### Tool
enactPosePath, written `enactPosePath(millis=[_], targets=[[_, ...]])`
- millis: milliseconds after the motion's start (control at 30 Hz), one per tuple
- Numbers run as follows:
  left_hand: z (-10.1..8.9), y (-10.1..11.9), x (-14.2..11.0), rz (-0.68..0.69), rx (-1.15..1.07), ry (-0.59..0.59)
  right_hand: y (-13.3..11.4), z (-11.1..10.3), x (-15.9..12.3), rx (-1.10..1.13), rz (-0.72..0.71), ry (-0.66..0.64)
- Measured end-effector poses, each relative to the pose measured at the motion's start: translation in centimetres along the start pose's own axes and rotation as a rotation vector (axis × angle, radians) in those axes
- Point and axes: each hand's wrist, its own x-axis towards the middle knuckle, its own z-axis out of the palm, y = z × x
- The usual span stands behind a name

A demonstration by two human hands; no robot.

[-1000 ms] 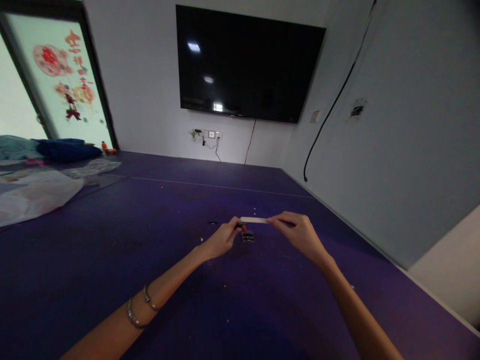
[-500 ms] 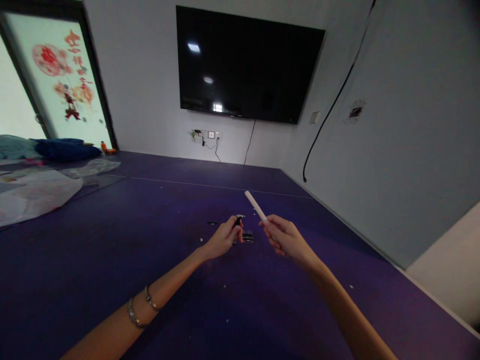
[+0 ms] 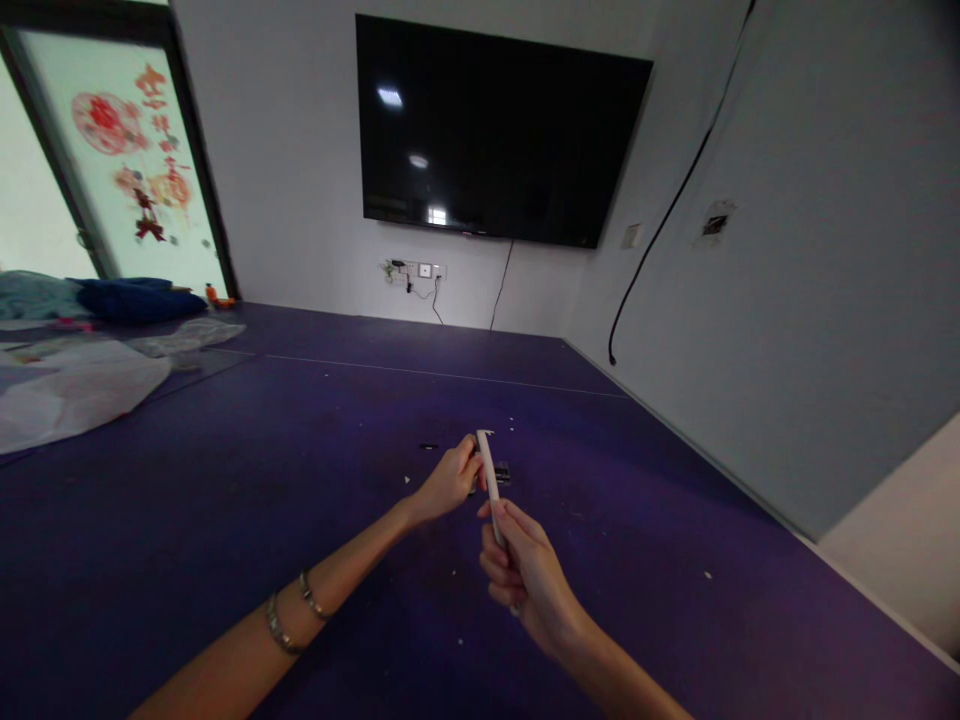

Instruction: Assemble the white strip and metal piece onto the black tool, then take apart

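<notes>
My right hand [image 3: 529, 570] is closed around the lower end of a flat white stick [image 3: 489, 476] with a rounded tip. The stick slants up and away, its far end at the fingertips of my left hand [image 3: 448, 487]. Pinched in that left hand is a small dark piece with a pale, silvery end [image 3: 489, 432]. It is mostly covered by fingers and stick, so its kind does not show. Just beyond the hands a small black-and-clear object [image 3: 503, 474] lies on the purple floor [image 3: 360, 590], partly hidden by the stick.
A thin black piece [image 3: 428, 446] and several white scraps lie on the floor. Plastic sheeting [image 3: 90, 385] and dark blue cloth [image 3: 139, 298] are at the left. A television [image 3: 502, 130] hangs on the far wall; a black cable [image 3: 660, 230] dangles at the right.
My right hand has swung the white stick from level to steeply slanted and drawn back toward me. The stick lifted away, then came back against the left hand's piece. My left hand has barely moved.
</notes>
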Motion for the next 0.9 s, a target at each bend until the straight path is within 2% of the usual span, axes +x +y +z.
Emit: enactPosePath(millis=[200, 367, 500, 700, 900], targets=[[0.6, 0.2, -0.4, -0.057, -0.003, -0.011, 0.1, 0.5, 0.3, 0.052, -0.034, 0.033], [0.8, 0.2, -0.6, -0.005, 0.012, -0.031, 0.5, 0.6, -0.2, 0.089, -0.020, 0.062], [1.1, -0.3, -0.6, -0.040, 0.003, -0.021, 0.5, 0.7, -0.1, 0.100, -0.043, 0.057], [1.1, 0.6, -0.7, -0.059, -0.026, -0.027, 1.2, 0.8, -0.1, 0.115, -0.044, 0.067], [1.2, 0.3, -0.6, -0.073, -0.085, -0.012, 0.3, 1.1, -0.2, 0.120, -0.084, 0.069]])
